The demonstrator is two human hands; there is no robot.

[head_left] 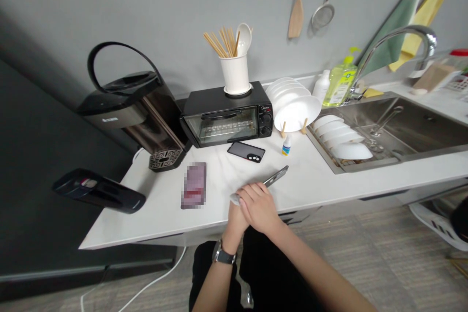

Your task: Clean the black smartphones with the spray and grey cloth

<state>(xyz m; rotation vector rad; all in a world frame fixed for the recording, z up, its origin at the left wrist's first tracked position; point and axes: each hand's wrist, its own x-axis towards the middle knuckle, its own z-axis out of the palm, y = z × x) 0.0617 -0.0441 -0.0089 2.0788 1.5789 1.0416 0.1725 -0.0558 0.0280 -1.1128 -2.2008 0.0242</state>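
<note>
My left hand [238, 219], with a watch on its wrist, is closed around a slim dark phone [277, 175] above the counter's front edge. The phone is tilted nearly edge-on, its far end rising to the right. My right hand [259, 204] lies over the left, fingers curled and pressed together, hiding most of the phone. A pale grey bit [234, 199] sticks out by the fingers; its kind is unclear. Behind the hands lie a black phone case [246, 151] with round camera holes and a small blue-and-yellow-labelled bottle [286, 146]. A purple flat item [194, 185], pixelated, lies to the left.
A toaster oven [226, 116] bears a white utensil holder [234, 74]. To its left are a drinks machine [135, 112] and a dark flask-shaped thing [98, 191]. Racked plates [298, 111], a soap bottle [341, 82] and a sink [420, 145] with bowls [341, 139] stand right.
</note>
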